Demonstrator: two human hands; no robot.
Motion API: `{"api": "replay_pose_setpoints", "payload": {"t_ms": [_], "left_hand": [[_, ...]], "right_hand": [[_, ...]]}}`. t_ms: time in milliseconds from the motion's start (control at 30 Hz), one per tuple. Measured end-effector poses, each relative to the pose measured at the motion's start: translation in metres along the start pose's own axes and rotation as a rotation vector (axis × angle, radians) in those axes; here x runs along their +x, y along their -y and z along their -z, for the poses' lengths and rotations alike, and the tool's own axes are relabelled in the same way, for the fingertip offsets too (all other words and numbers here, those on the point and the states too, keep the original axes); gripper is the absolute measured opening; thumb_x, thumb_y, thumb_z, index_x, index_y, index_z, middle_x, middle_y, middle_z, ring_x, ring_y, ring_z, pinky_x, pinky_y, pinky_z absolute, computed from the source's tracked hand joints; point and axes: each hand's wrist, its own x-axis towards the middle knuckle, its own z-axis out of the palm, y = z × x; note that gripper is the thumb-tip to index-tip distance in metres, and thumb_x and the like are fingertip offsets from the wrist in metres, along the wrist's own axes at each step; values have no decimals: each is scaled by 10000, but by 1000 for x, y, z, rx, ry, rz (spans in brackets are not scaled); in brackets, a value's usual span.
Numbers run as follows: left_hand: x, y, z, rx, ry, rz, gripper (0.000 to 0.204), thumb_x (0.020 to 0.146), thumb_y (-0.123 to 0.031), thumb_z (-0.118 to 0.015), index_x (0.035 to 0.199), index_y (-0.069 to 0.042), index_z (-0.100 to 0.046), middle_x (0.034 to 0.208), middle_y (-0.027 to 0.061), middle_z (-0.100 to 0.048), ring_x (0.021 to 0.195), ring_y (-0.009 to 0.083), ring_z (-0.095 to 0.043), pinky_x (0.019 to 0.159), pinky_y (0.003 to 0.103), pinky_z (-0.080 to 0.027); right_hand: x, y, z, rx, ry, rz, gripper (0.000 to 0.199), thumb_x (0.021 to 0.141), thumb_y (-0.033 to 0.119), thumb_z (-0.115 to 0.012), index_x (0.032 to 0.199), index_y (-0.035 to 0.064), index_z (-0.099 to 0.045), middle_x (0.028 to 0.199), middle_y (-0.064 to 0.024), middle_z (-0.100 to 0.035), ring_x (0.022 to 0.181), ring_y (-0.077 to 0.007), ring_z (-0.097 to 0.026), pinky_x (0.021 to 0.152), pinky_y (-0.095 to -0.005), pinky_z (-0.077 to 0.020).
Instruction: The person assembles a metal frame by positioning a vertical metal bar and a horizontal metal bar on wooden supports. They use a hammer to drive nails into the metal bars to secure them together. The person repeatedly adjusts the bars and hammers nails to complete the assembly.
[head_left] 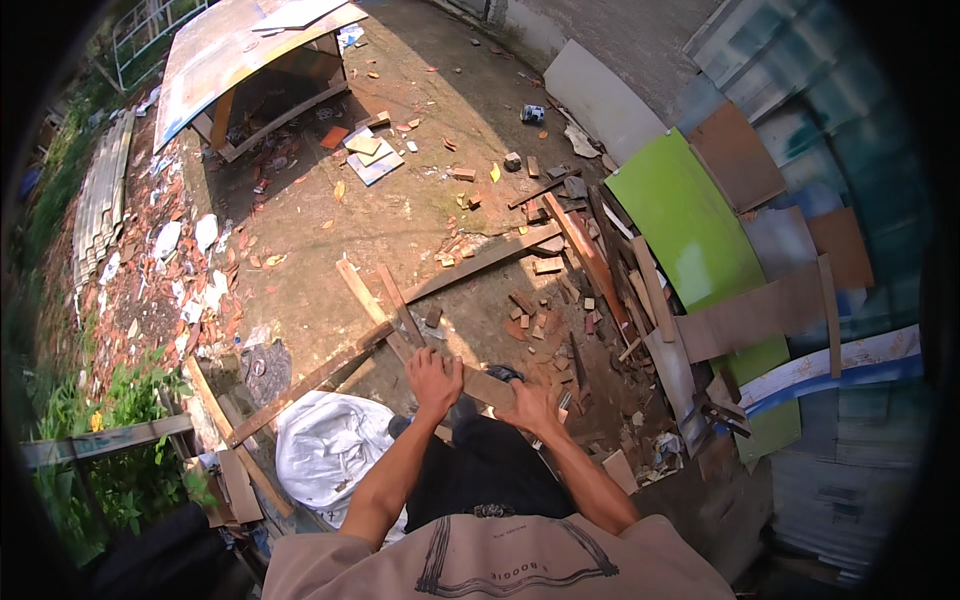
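Observation:
In front of my body, a short wooden board (486, 388) spans between my two hands. My left hand (436, 382) curls over the board's left end, right above the crossing wood strips. At its other end, my right hand (531, 408) grips the board, the thumb along the near side. A pale wood strip (363, 290) and a thinner brown strip (397, 300) run away from my left hand. They meet a long wooden beam (310, 385) lying slantwise across the ground. The undersides of my fingers are hidden.
A white sack (330, 450) lies left of my legs. Small wood offcuts (540, 325) litter the ground at right, beside long timbers (585, 255). Green and brown panels (685, 220) lean along the right side. A low board-topped table (240, 60) stands far left.

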Motion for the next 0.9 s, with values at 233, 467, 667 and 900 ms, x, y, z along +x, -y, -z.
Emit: {"api": "replay_pose_setpoints", "payload": {"t_ms": [233,467,667,900], "left_hand": [[6,16,30,19,15,137,389,864,-405,-664,908,-19,-685,1249,172,-581,1242,349,-482,1068,494,-305],[6,44,27,85,-97,220,408,891,-396,-651,938,7,-692,1316,188,-554,1335,346,-425,1100,508,-277],[-29,61,42,194,2,425,421,914,-371,-609,910,40,-703,1246,183,-577,1275,343,-453,1086,503,-283],[-67,86,55,334,52,410,423,923,-361,-577,852,31,-720,1125,191,-607,1185,329,-494,1016,497,-324]], "right_hand": [[13,31,2,23,53,42,666,682,477,-777,1136,15,-624,1005,-225,-698,966,-384,-678,825,-492,-524],[41,49,-13,2,92,128,684,690,494,-784,1163,36,-600,967,-208,-698,959,-389,-673,790,-494,-513],[51,67,-29,-96,261,192,714,693,510,-770,1209,38,-626,993,-225,-706,978,-384,-678,824,-471,-524],[38,69,-65,-64,308,292,727,685,544,-754,1199,43,-639,948,-221,-714,935,-393,-690,811,-475,-539]]}}
